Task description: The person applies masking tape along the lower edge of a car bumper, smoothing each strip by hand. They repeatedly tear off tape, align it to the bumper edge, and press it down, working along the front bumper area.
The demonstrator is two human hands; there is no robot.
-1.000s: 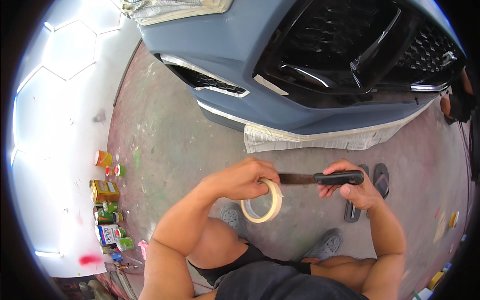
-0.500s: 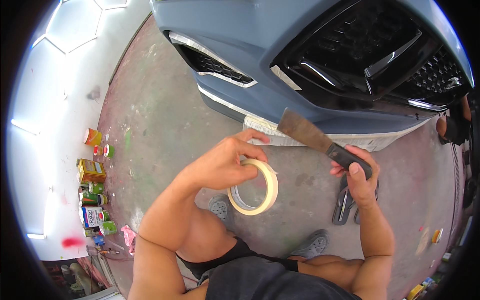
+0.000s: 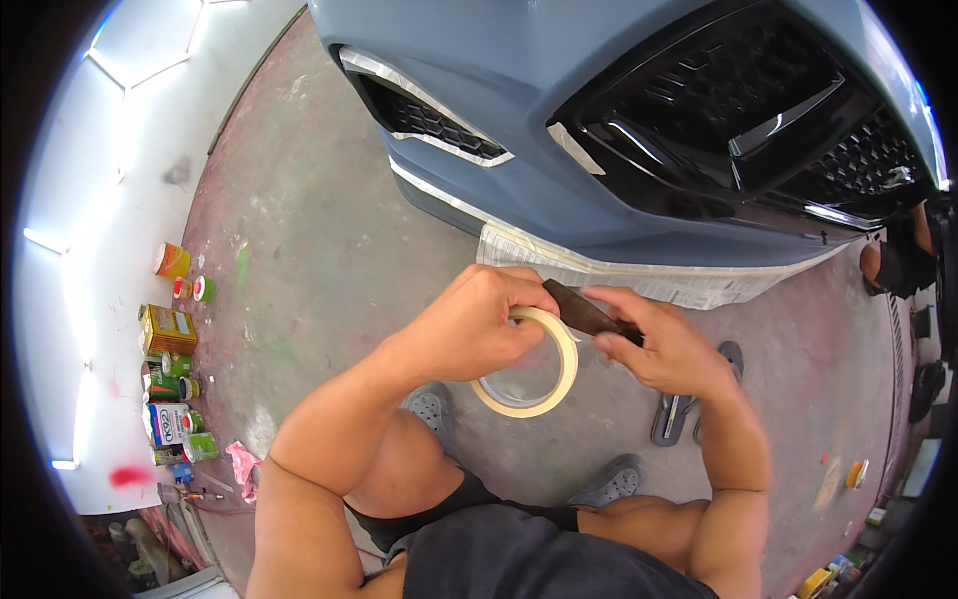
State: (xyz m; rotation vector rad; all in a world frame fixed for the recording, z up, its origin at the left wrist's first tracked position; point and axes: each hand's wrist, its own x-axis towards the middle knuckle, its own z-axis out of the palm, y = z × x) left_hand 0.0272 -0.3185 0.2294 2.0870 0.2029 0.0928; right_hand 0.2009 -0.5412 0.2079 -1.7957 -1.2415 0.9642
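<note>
My left hand (image 3: 477, 324) pinches the upper edge of a cream roll of masking tape (image 3: 568, 361), which hangs below the fingers. My right hand (image 3: 667, 344) grips a putty knife (image 3: 577, 307) by its dark handle. Its brown, worn blade now points left and meets the left fingertips just above the roll. Whether the blade touches a loose end of tape I cannot tell. Beyond both hands stands the blue-grey front bumper (image 3: 479, 130) of a car, with masking strips round the side vent (image 3: 434, 125) and newspaper (image 3: 689, 290) taped along its lower edge.
Paint cans (image 3: 168, 329) of several sizes line the white wall at left, near a pink rag (image 3: 242, 469). A pair of flip-flops (image 3: 671, 419) lies on the concrete floor (image 3: 299, 200) behind my right hand. Another person (image 3: 903, 255) is partly visible at the far right.
My right hand has brought the putty knife left and turned its blade edge-on, against the left fingertips. My left hand has shifted slightly right with the tape roll.
</note>
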